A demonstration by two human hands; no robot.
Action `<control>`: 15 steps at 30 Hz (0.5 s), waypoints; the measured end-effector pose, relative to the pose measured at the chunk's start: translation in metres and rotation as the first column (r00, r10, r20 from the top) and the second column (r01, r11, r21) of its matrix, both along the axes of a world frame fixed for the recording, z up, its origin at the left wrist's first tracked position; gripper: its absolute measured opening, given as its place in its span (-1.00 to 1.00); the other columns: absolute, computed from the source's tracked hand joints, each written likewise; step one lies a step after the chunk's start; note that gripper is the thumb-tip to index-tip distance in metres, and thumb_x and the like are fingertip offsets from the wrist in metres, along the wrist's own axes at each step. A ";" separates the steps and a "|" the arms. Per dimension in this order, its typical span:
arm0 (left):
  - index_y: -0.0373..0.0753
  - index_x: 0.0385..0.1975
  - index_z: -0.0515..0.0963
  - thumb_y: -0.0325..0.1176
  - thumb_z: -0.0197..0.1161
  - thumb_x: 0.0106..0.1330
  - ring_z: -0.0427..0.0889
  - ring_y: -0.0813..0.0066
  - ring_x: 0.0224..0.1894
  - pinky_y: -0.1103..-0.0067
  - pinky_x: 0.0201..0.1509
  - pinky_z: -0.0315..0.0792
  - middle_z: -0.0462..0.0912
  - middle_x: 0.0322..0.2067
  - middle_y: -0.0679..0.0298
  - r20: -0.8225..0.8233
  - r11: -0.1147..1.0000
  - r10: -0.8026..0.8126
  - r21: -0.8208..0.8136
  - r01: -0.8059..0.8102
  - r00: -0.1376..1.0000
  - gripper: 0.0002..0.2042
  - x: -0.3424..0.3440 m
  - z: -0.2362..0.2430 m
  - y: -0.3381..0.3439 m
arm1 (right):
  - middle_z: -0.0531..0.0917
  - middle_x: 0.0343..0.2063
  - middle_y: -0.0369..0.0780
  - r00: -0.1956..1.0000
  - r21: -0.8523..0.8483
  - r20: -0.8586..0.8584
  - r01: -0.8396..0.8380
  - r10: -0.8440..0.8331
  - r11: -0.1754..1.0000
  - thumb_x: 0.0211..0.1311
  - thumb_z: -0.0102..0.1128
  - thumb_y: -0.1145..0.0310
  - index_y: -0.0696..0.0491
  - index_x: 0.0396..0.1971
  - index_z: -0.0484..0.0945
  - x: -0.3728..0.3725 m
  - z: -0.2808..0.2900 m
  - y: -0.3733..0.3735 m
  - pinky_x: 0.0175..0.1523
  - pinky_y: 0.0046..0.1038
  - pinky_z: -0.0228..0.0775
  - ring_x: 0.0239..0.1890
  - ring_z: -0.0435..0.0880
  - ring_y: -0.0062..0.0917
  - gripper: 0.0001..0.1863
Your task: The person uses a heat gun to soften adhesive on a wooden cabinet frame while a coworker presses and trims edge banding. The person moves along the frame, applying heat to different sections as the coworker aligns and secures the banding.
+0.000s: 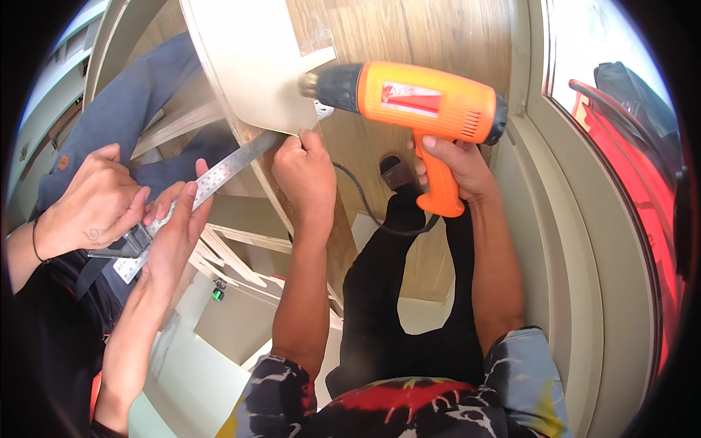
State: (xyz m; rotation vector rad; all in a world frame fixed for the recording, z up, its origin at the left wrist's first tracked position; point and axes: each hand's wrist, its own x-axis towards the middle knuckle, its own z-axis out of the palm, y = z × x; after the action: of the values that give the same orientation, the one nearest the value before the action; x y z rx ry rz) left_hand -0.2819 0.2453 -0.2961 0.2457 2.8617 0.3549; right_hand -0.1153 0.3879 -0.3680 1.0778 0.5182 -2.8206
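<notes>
A: Two hands busy: right hand clenched on the heat gun, nozzle at the panel, eleven o'clock.
B: Left hand pinches the panel's edge. Best keep fingers off the nozzle, I'd say.

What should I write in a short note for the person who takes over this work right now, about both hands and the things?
Right hand: closed on the handle of the orange heat gun, nozzle aimed at the pale curved panel.
Left hand: fingertips pinch the panel edge just below the nozzle.
A co-worker's two hands hold a steel ruler against that same edge.
Done: gun, ruler and hands are all in place at the edge.
Left: whether the edge is finished cannot be seen.
</notes>
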 end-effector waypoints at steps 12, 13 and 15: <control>-0.50 -0.70 0.42 -0.35 0.12 0.38 0.33 0.35 -0.73 0.27 -0.53 0.29 0.35 -0.80 0.04 0.058 0.997 0.074 0.001 -0.074 0.996 -0.59 -0.006 -0.002 -0.005 | 0.63 -0.28 -0.26 0.951 0.125 0.304 -0.099 0.057 0.987 0.30 0.45 0.28 0.12 -0.03 0.56 -0.007 -0.013 0.004 -0.44 -0.48 0.57 -0.47 0.65 -0.59 -0.64; -0.49 -0.70 0.42 -0.34 0.12 0.41 0.33 0.30 -0.73 0.26 -0.52 0.29 0.37 -0.79 0.02 0.058 0.999 0.037 0.011 -0.037 0.998 -0.58 -0.007 -0.001 -0.007 | 0.63 -0.29 -0.27 0.961 0.138 0.266 -0.118 0.078 0.983 0.30 0.45 0.27 0.12 -0.03 0.56 -0.003 -0.018 0.001 -0.44 -0.48 0.57 -0.47 0.66 -0.59 -0.64; -0.47 -0.69 0.42 -0.32 0.11 0.45 0.34 0.22 -0.73 0.24 -0.51 0.28 0.41 -0.77 -0.01 0.055 1.000 -0.001 -0.022 0.002 0.998 -0.56 -0.007 0.000 -0.011 | 0.62 -0.29 -0.27 0.919 0.142 0.357 -0.234 0.170 0.962 0.30 0.45 0.26 0.11 -0.04 0.56 0.001 -0.023 -0.006 -0.44 -0.48 0.57 -0.47 0.66 -0.59 -0.64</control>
State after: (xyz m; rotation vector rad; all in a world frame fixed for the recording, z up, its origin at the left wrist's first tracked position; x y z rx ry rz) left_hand -0.2885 0.2346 -0.2957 0.2302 2.8092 0.3238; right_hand -0.1138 0.3814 -0.3906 1.4178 0.8094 -2.3727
